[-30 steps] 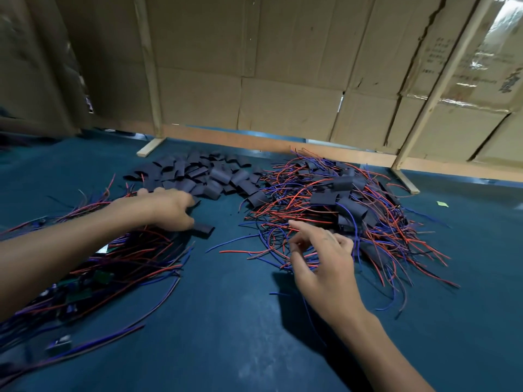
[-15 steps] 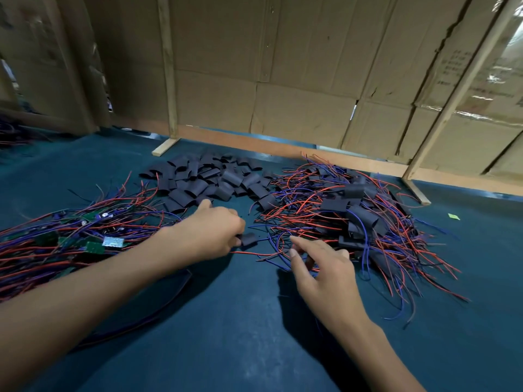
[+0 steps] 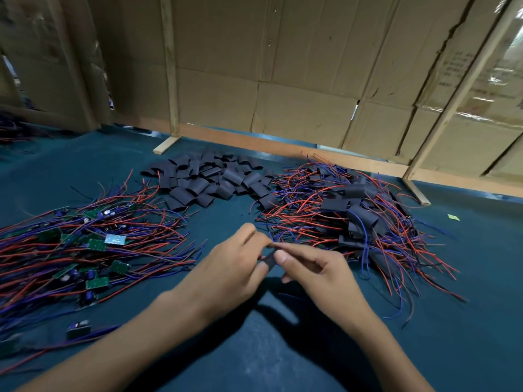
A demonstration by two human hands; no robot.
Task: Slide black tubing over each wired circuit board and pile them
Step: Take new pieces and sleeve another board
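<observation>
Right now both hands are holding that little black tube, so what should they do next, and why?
Probably squeeze the black tube open between the fingertips, then reach the left hand to the pile of bare wired boards. The tube is pinched by both hands, the right hand too, and looks flat, and no board is in either hand yet, so there is nothing to slide it over.

left hand (image 3: 236, 267), right hand (image 3: 314, 268), fingertips meeting, pinching

Both forearms are bare up to the frame edge, and no sleeve shows on them. The left hand (image 3: 232, 267) and the right hand (image 3: 317, 270) wear no gloves. The fingernails are short and plain. The wrists carry no watch.
</observation>
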